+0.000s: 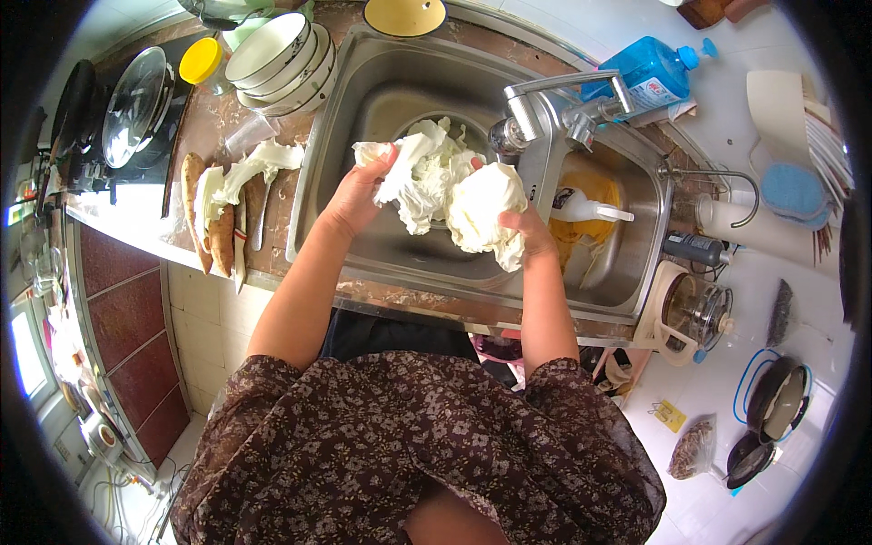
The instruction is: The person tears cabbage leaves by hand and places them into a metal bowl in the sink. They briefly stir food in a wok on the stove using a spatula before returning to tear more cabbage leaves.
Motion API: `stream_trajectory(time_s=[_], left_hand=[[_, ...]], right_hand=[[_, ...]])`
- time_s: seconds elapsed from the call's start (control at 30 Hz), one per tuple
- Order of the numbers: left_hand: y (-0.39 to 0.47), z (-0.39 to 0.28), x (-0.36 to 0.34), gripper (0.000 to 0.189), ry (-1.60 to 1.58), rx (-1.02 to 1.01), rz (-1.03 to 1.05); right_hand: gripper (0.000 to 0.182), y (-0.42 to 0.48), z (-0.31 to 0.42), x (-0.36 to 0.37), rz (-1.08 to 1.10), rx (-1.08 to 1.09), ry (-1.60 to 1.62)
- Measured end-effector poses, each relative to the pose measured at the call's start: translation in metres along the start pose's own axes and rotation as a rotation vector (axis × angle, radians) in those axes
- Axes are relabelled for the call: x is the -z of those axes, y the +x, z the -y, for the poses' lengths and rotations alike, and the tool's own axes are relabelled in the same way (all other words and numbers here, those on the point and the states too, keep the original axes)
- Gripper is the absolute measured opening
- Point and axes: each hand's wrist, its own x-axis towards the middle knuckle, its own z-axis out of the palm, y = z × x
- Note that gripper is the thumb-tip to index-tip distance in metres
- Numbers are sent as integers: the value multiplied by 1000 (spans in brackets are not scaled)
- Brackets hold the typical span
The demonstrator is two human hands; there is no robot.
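Both my hands are over the left basin of a stainless steel sink (381, 255). My right hand (530, 231) grips a pale cabbage head (487, 208), with the thumb on its right side. In my left hand (359, 194) is a torn white cabbage leaf (409, 160), held at its left edge. More loose cabbage leaves (446, 150) lie behind, in a round vessel (470, 121) that they mostly cover. The leaves and the head overlap in view, so I cannot tell whether they are still joined.
A chrome faucet (538, 88) reaches over the basin from the right. The smaller basin holds a white spray bottle (586, 208). On the left counter are stacked bowls (279, 61), brown root vegetables (221, 235), a cabbage leaf strip (252, 167) and a knife (240, 255) jutting past the edge.
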Motion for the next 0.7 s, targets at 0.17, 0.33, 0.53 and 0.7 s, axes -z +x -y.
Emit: stream_trajectory(time_s=[0.17, 0.33, 0.53, 0.7], left_hand=[[-1, 2, -5, 29, 222, -22, -48], [1, 10, -26, 19, 576, -122, 70], [-8, 19, -57, 21, 1127, -266, 129], [-20, 10, -73, 21, 1393, -366, 287]], right_hand=[[92, -12, 23, -31, 106, 33, 257], [86, -18, 29, -37, 220, -41, 230], [81, -29, 23, -27, 113, -87, 257], [82, -37, 2, -9, 165, -28, 322]])
